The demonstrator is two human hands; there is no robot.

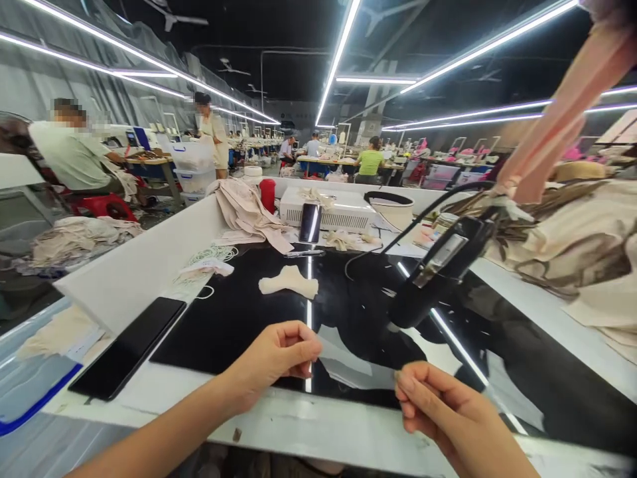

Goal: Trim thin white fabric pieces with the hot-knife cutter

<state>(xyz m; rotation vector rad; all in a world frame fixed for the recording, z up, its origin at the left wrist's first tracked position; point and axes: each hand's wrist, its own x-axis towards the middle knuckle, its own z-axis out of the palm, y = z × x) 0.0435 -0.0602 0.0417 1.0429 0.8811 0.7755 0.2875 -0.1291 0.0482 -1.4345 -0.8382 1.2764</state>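
My left hand (286, 355) is raised over the front of a glossy black board (239, 325), its thumb and fingers pinched together. To the right, my right hand (435, 401) is also pinched, above the board's front edge. Whatever either hand may hold is too small or hidden to make out. Pale shapes lie across the glossy surface between the hands; they look like reflections. Beyond my left hand, a small cream fabric piece (288, 283) lies flat on the board. A black handheld device (435, 269) with a cable hangs above the board, up from my right hand.
A long black slab (129, 346) sits at the left. Behind the board are a phone (310, 222), a white vented box (328, 211), a red container (267, 194) and fabric (249, 209). Fabric heaps (572, 232) fill the right side. People work at tables farther back.
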